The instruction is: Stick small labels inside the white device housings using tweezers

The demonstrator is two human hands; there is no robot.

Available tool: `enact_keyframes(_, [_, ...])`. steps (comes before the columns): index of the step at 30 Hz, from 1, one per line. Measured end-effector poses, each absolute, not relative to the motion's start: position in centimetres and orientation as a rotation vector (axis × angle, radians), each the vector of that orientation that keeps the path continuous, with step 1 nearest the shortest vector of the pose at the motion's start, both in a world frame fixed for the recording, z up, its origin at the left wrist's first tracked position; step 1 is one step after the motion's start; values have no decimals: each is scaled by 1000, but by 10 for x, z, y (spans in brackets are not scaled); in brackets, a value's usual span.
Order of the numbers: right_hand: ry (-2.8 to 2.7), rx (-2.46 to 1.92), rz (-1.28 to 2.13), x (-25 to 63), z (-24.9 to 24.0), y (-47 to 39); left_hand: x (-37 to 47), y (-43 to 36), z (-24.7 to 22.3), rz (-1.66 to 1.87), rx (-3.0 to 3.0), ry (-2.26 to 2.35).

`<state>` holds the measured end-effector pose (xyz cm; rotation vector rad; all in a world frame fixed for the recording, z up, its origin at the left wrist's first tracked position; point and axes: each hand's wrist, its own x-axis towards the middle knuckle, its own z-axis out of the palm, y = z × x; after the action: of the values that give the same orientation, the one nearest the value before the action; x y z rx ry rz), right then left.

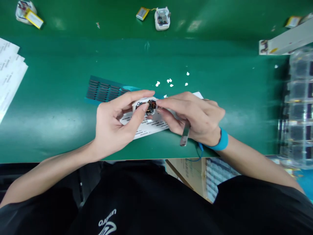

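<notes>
My left hand [119, 119] grips a small white device housing [135, 105] by its edges, thumb over the exposed electronics inside. At the housing's right side are the thumb and index finger of my right hand [195, 114]; whether they pinch a small part there is too small to tell. Metal tweezers [185, 134] are tucked in my right palm, their end pointing down toward me. Beneath the hands lies a printed white sheet [153, 128]. A blue strip with rows of dark pieces [104, 91] sits behind my left hand.
Several small white pieces [171, 85] are scattered beyond the hands. Farther back sit a white housing [162, 19] with a battery [142, 13] and another housing with a battery [34, 18]. White sheets [9, 75] lie left; a white box [288, 40] and clear trays [302, 107] stand right.
</notes>
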<state>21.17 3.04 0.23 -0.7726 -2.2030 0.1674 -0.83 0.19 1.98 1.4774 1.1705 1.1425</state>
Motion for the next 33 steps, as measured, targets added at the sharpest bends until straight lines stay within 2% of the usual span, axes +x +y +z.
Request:
enact_keyframes(4, [-2256, -902, 300, 211, 8, 28, -10, 5, 21, 1146, 1523, 1184])
enact_keyframes(13, [-2219, -970, 156, 213, 13, 26, -13, 9, 18, 1004, 1422, 1016])
enact_keyframes(20, [-2276, -911, 237, 217, 10, 27, -18, 11, 16, 977, 1389, 990])
enact_keyframes(25, [-2267, -772, 189, 219, 16, 29, -17, 11, 23, 972, 1383, 955])
enact_keyframes(30, [-2194, -1096, 92, 220, 18, 33, -18, 14, 26, 994, 1441, 987])
enact_keyframes(33, [-2196, -1038, 10, 219, 13, 38, -19, 15, 22, 985, 1445, 1040])
